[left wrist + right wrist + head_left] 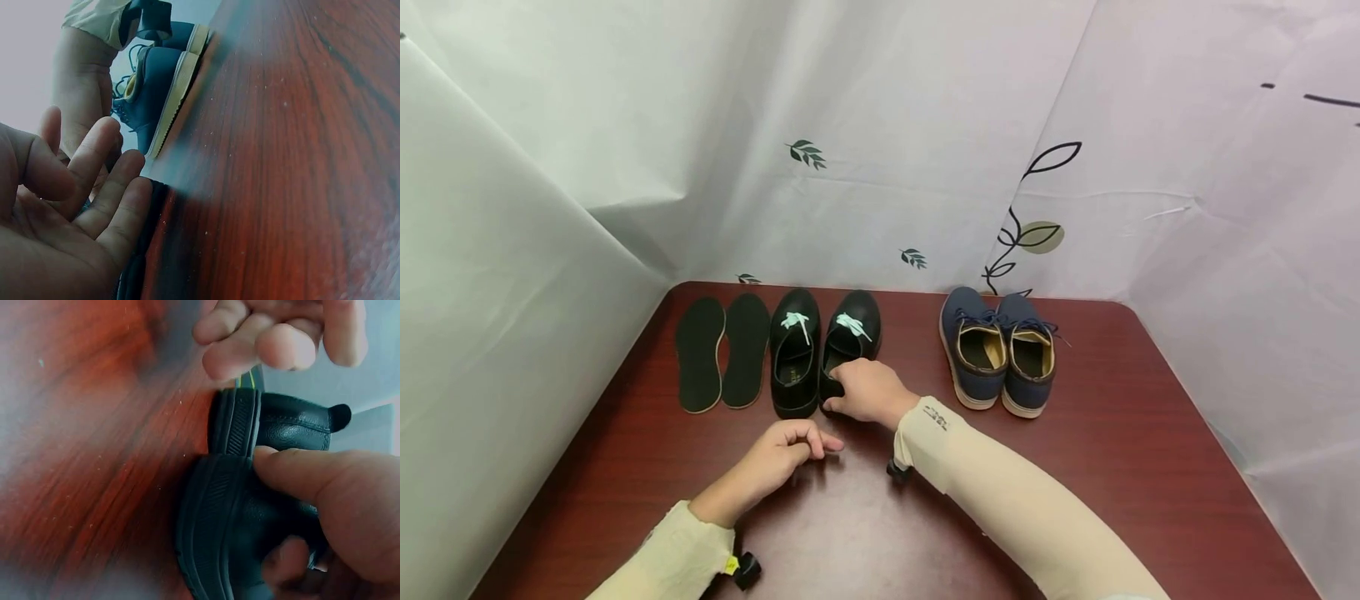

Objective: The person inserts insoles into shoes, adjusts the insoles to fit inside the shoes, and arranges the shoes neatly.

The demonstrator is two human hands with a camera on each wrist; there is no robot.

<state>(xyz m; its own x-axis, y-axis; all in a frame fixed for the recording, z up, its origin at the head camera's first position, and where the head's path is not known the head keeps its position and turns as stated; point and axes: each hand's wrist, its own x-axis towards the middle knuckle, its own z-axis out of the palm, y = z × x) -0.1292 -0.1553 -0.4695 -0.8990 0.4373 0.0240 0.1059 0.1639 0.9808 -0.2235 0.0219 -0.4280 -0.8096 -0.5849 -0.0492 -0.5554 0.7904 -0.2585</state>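
A pair of black leather shoes with pale mint laces stands on the table, toes toward the back. My right hand (871, 390) grips the heel of the right black shoe (861, 310). In the right wrist view, its thumb (294, 469) presses the heel's outside near the sole (215, 512); a fingertip shows farther along the shoe. Part of the heel is hidden by that hand. The left black shoe (795, 403) stands close beside it. In front of the pair, my left hand (778, 458) hovers with loosely bent fingers and holds nothing; the left wrist view shows its fingers (122, 206) spread.
Two dark insoles (700, 354) lie flat, side by side, left of the black shoes. A pair of navy lace-up shoes (977, 385) with tan soles stands at the right. White printed fabric (880, 167) encloses the red-brown table (1120, 467) at back and sides.
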